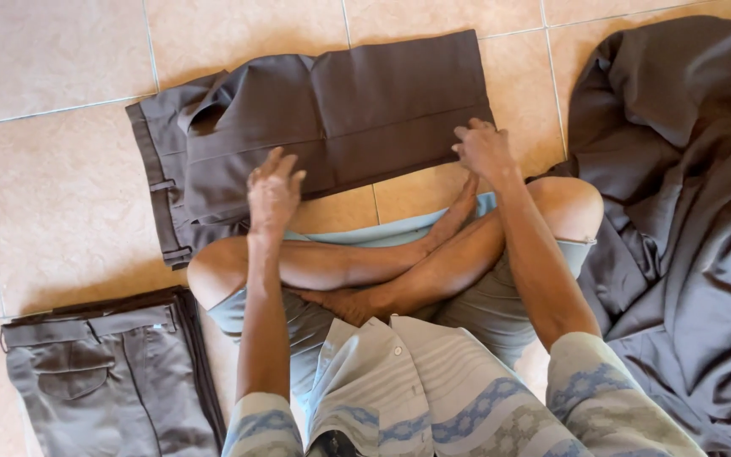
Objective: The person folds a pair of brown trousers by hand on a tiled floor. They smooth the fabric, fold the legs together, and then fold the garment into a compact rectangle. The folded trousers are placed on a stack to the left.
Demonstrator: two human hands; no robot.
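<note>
One pair of folded brown trousers (332,118) lay on the floor (52,195). The left hand (272,193) rested spread on it; the right hand (484,151) pinched its near edge. A second folded pair (112,377) lay nearer-left; one cloth heap (687,211) lay right.

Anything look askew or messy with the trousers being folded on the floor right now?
The folded brown trousers lie slightly tilted, with a rumpled flap near the waistband. The left hand and right hand rest on their near edge. A loose dark heap of cloth sprawls unfolded to the right.
</note>
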